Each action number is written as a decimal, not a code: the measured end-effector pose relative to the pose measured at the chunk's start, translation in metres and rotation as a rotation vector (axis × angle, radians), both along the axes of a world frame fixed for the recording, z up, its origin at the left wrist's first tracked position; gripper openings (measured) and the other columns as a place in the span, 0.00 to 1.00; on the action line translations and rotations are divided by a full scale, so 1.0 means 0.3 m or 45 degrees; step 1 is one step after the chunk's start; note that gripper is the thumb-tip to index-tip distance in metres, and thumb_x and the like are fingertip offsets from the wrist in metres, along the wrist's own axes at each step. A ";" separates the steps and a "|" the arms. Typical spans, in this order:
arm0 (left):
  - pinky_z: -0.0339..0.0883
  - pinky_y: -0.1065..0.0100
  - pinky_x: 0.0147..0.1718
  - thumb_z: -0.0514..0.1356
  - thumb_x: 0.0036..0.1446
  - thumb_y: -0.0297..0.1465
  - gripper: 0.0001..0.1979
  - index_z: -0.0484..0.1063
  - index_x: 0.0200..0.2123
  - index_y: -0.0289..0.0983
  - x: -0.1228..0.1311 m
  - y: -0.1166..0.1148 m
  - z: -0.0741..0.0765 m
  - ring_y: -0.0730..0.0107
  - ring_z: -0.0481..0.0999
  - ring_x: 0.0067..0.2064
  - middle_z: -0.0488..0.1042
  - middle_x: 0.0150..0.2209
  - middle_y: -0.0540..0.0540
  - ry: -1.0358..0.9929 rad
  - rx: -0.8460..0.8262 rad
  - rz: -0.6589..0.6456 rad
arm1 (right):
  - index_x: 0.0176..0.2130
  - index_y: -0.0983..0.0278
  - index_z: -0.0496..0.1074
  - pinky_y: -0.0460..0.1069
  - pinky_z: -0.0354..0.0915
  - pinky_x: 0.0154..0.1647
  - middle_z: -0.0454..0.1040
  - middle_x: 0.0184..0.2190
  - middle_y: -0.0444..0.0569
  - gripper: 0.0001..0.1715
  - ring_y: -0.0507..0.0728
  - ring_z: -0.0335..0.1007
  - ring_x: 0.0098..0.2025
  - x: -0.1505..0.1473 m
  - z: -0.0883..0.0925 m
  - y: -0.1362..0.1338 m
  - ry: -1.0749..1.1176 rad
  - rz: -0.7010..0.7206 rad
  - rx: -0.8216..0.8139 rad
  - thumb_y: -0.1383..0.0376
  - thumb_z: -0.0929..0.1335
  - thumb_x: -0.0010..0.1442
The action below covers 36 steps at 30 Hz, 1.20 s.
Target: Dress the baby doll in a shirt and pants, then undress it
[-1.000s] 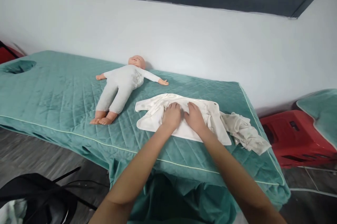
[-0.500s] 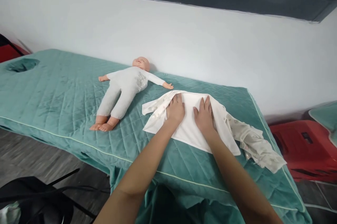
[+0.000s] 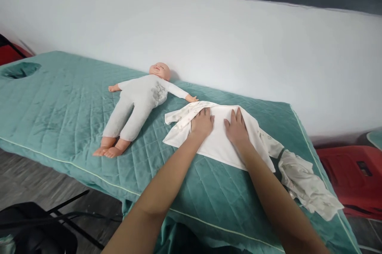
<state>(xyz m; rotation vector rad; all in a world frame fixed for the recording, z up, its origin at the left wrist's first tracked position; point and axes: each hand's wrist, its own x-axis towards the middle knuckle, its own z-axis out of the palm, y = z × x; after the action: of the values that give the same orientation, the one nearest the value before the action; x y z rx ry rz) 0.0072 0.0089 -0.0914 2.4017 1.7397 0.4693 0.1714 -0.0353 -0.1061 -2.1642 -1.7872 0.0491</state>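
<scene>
A small white baby top [image 3: 221, 142] with a faint print lies spread open on the green quilted bed cover [image 3: 74, 106]. My left hand [image 3: 203, 122] rests flat on its left part, fingers stretched toward the wall. On the right part lies my right hand [image 3: 237, 128], palm down with the fingers apart. Left of the top, a baby doll [image 3: 143, 94] in a pale bodysuit is on its back, one hand close to the top's upper edge. A crumpled printed baby garment [image 3: 304, 180] sits right of the top.
Behind the bed runs a white wall [image 3: 191, 43]. A red plastic chair [image 3: 350, 174] stands past the right end. At the lower left is a black chair [image 3: 32, 226] on the wood-look floor. The bed has a face hole [image 3: 20, 69] at its far left.
The view has shifted a little. Both hands stay on the top in nearly the same places. The crumpled garment now shows a gap of green between it and the top's sleeve.
</scene>
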 end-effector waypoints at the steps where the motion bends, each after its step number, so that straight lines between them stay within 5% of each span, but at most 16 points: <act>1: 0.57 0.51 0.66 0.43 0.69 0.41 0.29 0.55 0.68 0.34 -0.001 -0.001 -0.001 0.49 0.60 0.68 0.61 0.68 0.34 0.003 0.008 -0.002 | 0.71 0.74 0.48 0.61 0.50 0.70 0.37 0.74 0.64 0.39 0.71 0.44 0.73 0.000 -0.001 0.001 -0.007 0.005 -0.035 0.54 0.54 0.71; 9: 0.61 0.55 0.64 0.43 0.70 0.40 0.26 0.59 0.65 0.35 0.003 -0.001 -0.004 0.53 0.66 0.65 0.66 0.65 0.36 0.039 -0.010 -0.009 | 0.70 0.73 0.53 0.61 0.53 0.68 0.45 0.73 0.66 0.37 0.70 0.52 0.71 0.006 -0.004 0.000 -0.044 0.030 -0.072 0.53 0.53 0.71; 17: 0.54 0.50 0.68 0.40 0.70 0.40 0.30 0.57 0.68 0.33 0.005 0.001 -0.008 0.49 0.61 0.69 0.61 0.68 0.35 0.048 -0.079 -0.023 | 0.70 0.76 0.53 0.62 0.52 0.68 0.45 0.72 0.70 0.37 0.71 0.50 0.71 -0.002 0.001 -0.006 -0.058 0.049 -0.069 0.55 0.53 0.72; 27: 0.48 0.53 0.70 0.39 0.70 0.41 0.32 0.52 0.70 0.30 0.006 -0.040 -0.011 0.54 0.54 0.72 0.55 0.71 0.36 0.057 -0.110 0.019 | 0.70 0.79 0.51 0.61 0.44 0.72 0.42 0.72 0.70 0.39 0.69 0.36 0.75 -0.039 0.008 -0.080 -0.153 0.087 -0.103 0.55 0.52 0.73; 36: 0.44 0.51 0.71 0.39 0.69 0.42 0.36 0.51 0.70 0.22 -0.015 -0.125 -0.031 0.51 0.48 0.74 0.50 0.72 0.33 0.096 -0.032 -0.027 | 0.71 0.77 0.51 0.63 0.41 0.73 0.44 0.73 0.66 0.39 0.68 0.37 0.75 -0.077 -0.007 -0.171 -0.303 0.091 -0.095 0.53 0.51 0.73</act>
<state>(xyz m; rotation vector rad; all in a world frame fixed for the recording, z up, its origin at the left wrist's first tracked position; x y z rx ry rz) 0.0028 -0.0285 -0.1007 2.4485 1.7368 0.3569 0.1482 -0.0866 -0.1083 -2.2365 -2.0220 -0.1328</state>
